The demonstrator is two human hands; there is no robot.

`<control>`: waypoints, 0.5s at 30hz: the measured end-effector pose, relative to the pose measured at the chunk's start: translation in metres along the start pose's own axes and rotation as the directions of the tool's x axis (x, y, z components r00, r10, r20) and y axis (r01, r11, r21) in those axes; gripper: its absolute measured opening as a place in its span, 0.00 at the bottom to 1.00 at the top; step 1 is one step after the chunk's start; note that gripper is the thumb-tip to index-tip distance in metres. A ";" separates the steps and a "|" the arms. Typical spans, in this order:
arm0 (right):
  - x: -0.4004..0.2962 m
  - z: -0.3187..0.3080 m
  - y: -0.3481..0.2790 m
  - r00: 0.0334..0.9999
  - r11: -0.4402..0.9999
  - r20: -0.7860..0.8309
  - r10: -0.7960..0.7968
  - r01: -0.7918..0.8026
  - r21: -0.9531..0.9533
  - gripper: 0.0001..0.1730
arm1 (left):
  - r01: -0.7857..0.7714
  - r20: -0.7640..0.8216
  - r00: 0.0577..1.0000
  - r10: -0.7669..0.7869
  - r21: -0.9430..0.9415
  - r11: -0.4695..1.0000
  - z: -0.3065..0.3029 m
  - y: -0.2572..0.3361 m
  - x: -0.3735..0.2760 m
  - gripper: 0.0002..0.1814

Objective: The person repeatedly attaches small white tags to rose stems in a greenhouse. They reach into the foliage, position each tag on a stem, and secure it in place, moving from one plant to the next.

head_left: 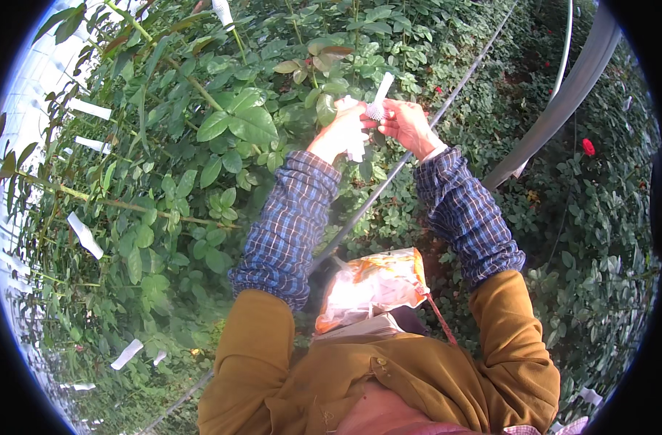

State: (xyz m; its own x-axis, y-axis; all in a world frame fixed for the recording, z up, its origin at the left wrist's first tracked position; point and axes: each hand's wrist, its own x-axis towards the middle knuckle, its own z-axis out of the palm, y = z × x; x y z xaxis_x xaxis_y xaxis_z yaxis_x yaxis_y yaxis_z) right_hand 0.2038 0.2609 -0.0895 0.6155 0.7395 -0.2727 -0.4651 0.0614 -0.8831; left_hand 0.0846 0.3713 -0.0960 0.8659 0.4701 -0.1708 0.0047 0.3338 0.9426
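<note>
Out in front of me, both hands meet at a white mesh sleeve (379, 103), whose narrow end points up and whose wider lower part shows a net pattern. My right hand (410, 125) pinches the sleeve's lower part between thumb and fingers. My left hand (344, 128), bright with glare, has its fingertips at the sleeve's left side and holds more white sleeves (356, 148) that hang below the palm. Whatever is inside the mesh is hidden. Rose leaves (326, 110) stand just left of the hands. A bag with white and orange parts (372, 285) hangs at my waist.
Rose bushes (238, 119) fill the left, several stems bearing white mesh sleeves (85, 235). A thin metal bar (363, 209) runs diagonally beneath my hands. A thick curved grey pipe (554, 111) stands at the right, near a red rose (588, 147). Thorny stems reach in from the left.
</note>
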 end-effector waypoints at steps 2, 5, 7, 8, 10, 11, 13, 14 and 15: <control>0.003 -0.002 0.002 1.000 1.000 -0.012 0.013 -0.013 -0.023 0.09 | 0.000 -0.076 0.997 -0.001 -0.014 1.000 0.001 -0.010 0.006 0.18; 0.002 -0.002 0.003 0.999 0.999 -0.029 0.022 -0.023 -0.034 0.10 | -0.084 -0.006 0.996 0.084 0.002 0.996 0.000 -0.012 0.001 0.18; 0.003 -0.005 0.007 0.999 0.998 -0.040 0.007 -0.010 -0.062 0.10 | -0.085 -0.021 0.996 0.084 -0.055 0.995 -0.001 -0.018 0.006 0.18; 0.004 -0.006 0.009 0.999 0.997 -0.045 -0.001 -0.003 -0.075 0.10 | -0.085 -0.028 0.996 0.083 -0.084 0.993 -0.002 -0.021 0.009 0.18; 0.005 -0.009 0.013 0.999 0.994 -0.045 0.016 -0.021 -0.107 0.10 | -0.025 0.043 0.999 0.030 -0.113 0.993 -0.012 -0.024 0.015 0.17; 0.005 -0.010 0.014 0.999 0.992 -0.045 0.024 -0.030 -0.123 0.10 | 0.006 0.078 0.997 0.004 -0.126 0.992 -0.015 -0.025 0.018 0.17; 0.007 -0.010 0.018 0.998 0.993 -0.052 0.025 -0.030 -0.114 0.10 | 0.004 0.061 0.998 0.002 -0.087 0.996 -0.015 -0.024 0.020 0.17; 0.008 -0.009 0.020 0.998 0.994 -0.056 0.025 -0.031 -0.109 0.10 | 0.003 0.052 0.999 0.001 -0.067 0.998 -0.015 -0.024 0.021 0.17; 0.006 -0.006 0.020 0.997 0.986 -0.073 -0.033 0.021 -0.165 0.10 | -0.023 0.031 0.999 0.026 -0.079 0.997 -0.015 -0.025 0.021 0.17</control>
State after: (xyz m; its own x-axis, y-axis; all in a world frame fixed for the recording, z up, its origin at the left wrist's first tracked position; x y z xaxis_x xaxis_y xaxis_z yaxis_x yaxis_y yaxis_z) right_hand 0.2021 0.2621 -0.1113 0.6756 0.6858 -0.2705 -0.3406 -0.0350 -0.9395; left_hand 0.0954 0.3853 -0.1273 0.8807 0.4531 -0.1377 -0.0550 0.3868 0.9205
